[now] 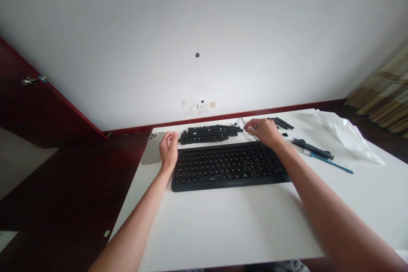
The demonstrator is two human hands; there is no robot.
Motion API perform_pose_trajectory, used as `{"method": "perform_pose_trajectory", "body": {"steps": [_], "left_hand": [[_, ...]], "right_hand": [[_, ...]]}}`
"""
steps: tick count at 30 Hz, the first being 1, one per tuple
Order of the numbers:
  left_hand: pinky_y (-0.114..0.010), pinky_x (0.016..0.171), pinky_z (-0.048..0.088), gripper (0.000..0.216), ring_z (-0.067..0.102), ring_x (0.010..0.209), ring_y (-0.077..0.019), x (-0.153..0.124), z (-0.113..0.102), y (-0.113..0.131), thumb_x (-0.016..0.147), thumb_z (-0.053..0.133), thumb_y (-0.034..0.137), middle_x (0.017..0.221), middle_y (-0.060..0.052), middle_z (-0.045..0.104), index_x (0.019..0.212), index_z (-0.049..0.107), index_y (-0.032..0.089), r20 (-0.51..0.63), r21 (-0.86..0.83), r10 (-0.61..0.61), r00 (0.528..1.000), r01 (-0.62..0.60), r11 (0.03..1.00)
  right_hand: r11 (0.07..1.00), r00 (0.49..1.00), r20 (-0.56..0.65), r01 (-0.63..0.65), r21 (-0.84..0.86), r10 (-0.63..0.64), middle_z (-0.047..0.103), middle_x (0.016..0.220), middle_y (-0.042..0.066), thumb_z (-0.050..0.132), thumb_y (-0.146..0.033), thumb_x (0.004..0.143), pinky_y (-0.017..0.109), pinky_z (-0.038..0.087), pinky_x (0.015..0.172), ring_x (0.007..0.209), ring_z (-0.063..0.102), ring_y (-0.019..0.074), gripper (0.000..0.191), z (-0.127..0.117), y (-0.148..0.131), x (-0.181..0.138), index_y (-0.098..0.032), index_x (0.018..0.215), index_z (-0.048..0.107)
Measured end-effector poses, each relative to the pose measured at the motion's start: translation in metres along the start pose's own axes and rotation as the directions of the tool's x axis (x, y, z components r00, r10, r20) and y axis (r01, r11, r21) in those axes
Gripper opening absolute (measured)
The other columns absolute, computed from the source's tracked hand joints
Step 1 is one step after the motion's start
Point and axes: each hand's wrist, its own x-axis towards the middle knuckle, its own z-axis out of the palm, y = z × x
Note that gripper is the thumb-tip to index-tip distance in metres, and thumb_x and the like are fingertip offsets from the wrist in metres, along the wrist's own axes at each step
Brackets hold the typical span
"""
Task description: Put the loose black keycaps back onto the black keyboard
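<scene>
A black keyboard (216, 168) with its keycaps off lies on the white table, bare key sockets showing. Behind it, loose black keycaps (207, 134) are laid out in rows. My right hand (263, 131) is over the far right part of the keyboard, thumb and fingers pinched on a small black piece that looks like a keycap (245, 127). At the keyboard's left end, beside a phone (151, 151) lying camera side up, rests my left hand (168, 148). Its fingers are curled in, and whatever may be inside them is hidden.
Right of the keyboard lie a black tool (314, 148), a thin blue brush-like stick (333, 162) and a crumpled white plastic bag (349, 136). More keycaps (282, 123) sit behind my right hand. A thin cable (242, 120) runs toward the wall, which has sockets (206, 105).
</scene>
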Motion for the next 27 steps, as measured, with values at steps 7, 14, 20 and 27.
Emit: {"method": "perform_pose_trajectory", "body": {"steps": [7, 14, 20, 27], "left_hand": [[-0.026, 0.057, 0.031, 0.038, 0.038, 0.055, -0.0130, 0.018, 0.010, -0.002, 0.095, 0.052, 0.036, 0.056, 0.004, 0.039, 0.061, 0.046, 0.021, -0.120, 0.199, 0.112, 0.986, -0.087, 0.976], [-0.026, 0.054, 0.032, 0.035, 0.039, 0.054, -0.0127, 0.025, 0.008, -0.008, 0.091, 0.053, 0.037, 0.057, 0.003, 0.043, 0.060, 0.045, 0.022, -0.169, 0.091, -0.013, 0.986, 0.029, 0.995], [-0.025, 0.053, 0.031, 0.032, 0.038, 0.054, -0.0126, 0.028, 0.008, -0.014, 0.087, 0.056, 0.034, 0.055, 0.004, 0.041, 0.059, 0.045, 0.022, -0.151, 0.079, -0.041, 0.988, 0.053, 0.995], [-0.025, 0.053, 0.030, 0.031, 0.037, 0.054, -0.0122, 0.029, 0.009, -0.018, 0.087, 0.056, 0.032, 0.055, 0.004, 0.039, 0.059, 0.046, 0.021, -0.138, 0.033, -0.069, 0.988, 0.074, 0.997]], "right_hand": [[0.998, 0.974, 0.217, 0.067, 0.020, -0.069, 0.079, 0.078, 0.002, 0.075, -0.027, 0.080, 0.030, 0.050, 0.078, 0.081, 0.072, 0.0216, 0.009, 0.006, -0.017, -0.004, -0.025, 0.080, 0.084], [0.997, 0.953, 0.295, 0.071, 0.017, -0.073, 0.082, 0.083, 0.001, 0.072, -0.022, 0.082, 0.031, 0.051, 0.082, 0.085, 0.075, 0.0227, 0.013, 0.006, -0.017, -0.005, -0.026, 0.080, 0.084], [0.997, 0.945, 0.319, 0.078, -0.019, -0.068, 0.082, 0.085, 0.001, 0.070, -0.019, 0.083, 0.032, 0.051, 0.083, 0.089, 0.075, 0.0238, 0.016, 0.007, -0.015, -0.005, -0.027, 0.080, 0.084], [0.991, 0.942, 0.314, 0.133, -0.028, -0.118, 0.079, 0.080, 0.000, 0.068, -0.023, 0.085, 0.030, 0.050, 0.079, 0.083, 0.073, 0.0212, 0.015, 0.013, -0.022, -0.007, -0.028, 0.083, 0.083]]}}
